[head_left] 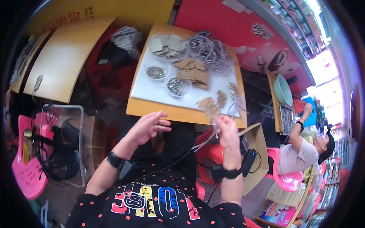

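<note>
My right hand (227, 131) pinches a flat tan piece with a jagged edge (208, 108) over the near right edge of the table. A thin grey cord (205, 142) hangs below that hand. My left hand (149, 127) is raised before the table's front edge, its fingers apart and holding nothing. On the white sheet (148, 92) beyond lie brown flat pieces (193, 72). Two clear dishes of small metallic parts (156, 72) (175, 86) stand to their left. Smaller brown pieces (221, 98) lie at the right, close to loose cords.
A round dish of pale flat pieces (167, 45) and a heap of grey cords (209, 49) occupy the table's far side. An open cardboard box (255, 155) stands right of my right forearm. Pink chairs (28, 163) are at both sides. Another person (300, 152) sits at the right.
</note>
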Action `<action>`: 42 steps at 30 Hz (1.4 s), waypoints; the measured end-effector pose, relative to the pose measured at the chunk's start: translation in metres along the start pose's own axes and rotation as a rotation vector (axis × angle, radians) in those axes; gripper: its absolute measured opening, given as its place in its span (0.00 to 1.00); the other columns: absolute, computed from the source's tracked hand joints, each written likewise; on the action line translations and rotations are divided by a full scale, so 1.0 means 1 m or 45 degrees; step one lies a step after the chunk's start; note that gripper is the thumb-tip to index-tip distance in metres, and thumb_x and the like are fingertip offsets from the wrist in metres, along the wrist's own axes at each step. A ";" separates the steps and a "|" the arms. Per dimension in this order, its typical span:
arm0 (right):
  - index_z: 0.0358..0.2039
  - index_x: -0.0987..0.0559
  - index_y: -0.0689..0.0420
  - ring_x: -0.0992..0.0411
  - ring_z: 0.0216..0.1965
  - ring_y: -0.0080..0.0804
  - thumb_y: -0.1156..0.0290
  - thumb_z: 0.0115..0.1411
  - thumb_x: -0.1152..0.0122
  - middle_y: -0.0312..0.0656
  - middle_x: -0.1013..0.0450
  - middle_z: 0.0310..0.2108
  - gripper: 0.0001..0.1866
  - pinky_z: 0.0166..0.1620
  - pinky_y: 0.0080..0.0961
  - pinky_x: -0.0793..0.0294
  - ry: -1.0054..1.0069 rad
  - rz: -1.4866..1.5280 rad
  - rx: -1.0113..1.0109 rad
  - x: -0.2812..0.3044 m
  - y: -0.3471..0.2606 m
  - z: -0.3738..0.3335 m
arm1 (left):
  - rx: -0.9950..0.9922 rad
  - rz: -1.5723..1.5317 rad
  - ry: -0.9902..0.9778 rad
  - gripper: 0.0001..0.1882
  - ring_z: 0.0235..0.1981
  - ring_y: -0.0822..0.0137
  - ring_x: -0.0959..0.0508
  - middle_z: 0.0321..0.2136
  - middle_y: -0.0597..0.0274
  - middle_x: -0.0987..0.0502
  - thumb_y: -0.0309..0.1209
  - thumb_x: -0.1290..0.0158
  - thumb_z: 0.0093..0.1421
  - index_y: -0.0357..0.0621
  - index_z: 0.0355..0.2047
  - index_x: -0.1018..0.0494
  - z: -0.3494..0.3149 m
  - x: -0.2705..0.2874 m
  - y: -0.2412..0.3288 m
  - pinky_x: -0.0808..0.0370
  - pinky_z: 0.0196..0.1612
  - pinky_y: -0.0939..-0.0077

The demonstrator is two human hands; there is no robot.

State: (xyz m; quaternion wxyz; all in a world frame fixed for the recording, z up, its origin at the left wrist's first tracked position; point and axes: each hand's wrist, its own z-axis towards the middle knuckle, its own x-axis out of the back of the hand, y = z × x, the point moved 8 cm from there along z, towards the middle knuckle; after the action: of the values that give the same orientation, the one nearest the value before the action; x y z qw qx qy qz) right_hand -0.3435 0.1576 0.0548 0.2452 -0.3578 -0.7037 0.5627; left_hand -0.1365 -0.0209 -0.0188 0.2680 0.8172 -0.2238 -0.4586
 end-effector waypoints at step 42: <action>0.45 0.24 0.62 0.27 0.43 0.54 0.66 0.58 0.38 0.55 0.25 0.41 0.17 0.46 0.40 0.27 -1.099 -1.689 0.580 -0.134 0.099 -0.074 | 0.071 0.061 -0.267 0.14 0.26 0.72 0.20 0.26 0.64 0.21 0.38 0.54 0.68 0.41 0.33 0.25 0.029 0.068 -0.051 0.23 0.29 0.79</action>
State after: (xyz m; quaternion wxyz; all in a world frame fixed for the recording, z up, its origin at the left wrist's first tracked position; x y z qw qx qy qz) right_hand -0.1822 0.1092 -0.0155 0.3013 0.4386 -0.6698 0.5180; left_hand -0.1224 -0.0305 -0.1074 0.2311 0.7662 -0.2829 -0.5288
